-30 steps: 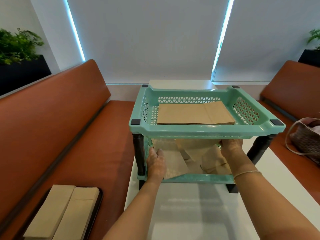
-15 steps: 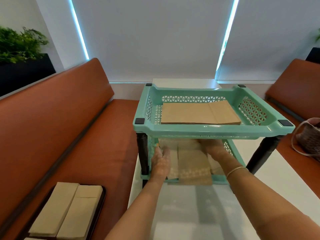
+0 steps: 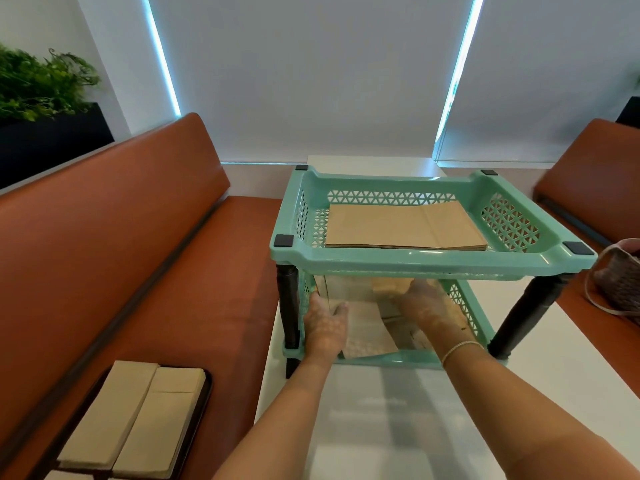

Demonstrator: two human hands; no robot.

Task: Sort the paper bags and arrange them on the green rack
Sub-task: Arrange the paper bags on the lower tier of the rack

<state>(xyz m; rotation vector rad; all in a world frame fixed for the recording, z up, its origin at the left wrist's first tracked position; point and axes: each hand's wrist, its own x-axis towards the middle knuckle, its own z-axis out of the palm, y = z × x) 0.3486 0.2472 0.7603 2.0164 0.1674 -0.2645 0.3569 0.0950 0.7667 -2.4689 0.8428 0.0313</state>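
Observation:
A two-tier green rack [image 3: 408, 261] stands on the white table. A flat stack of brown paper bags [image 3: 405, 226] lies in its top tier. More paper bags [image 3: 370, 336] lie in the lower tier, partly hidden by the top tier and by my hands. My left hand [image 3: 325, 327] rests flat against the left edge of these lower bags, fingers straight. My right hand [image 3: 429, 308] reaches deeper in from the right, and its fingers close on a brown bag [image 3: 389, 287] that is raised a little at the back.
On the orange bench [image 3: 145, 271] to my left sits a dark tray [image 3: 204, 393] with two stacks of paper bags [image 3: 131, 417]. A woven handbag [image 3: 620, 282] lies on the right bench. The white table [image 3: 398, 427] runs toward me from the rack.
The lower bags, which stuck out over the front rim half a second ago, now lie further inside the lower tier. Both hands have gone deeper under the top tier.

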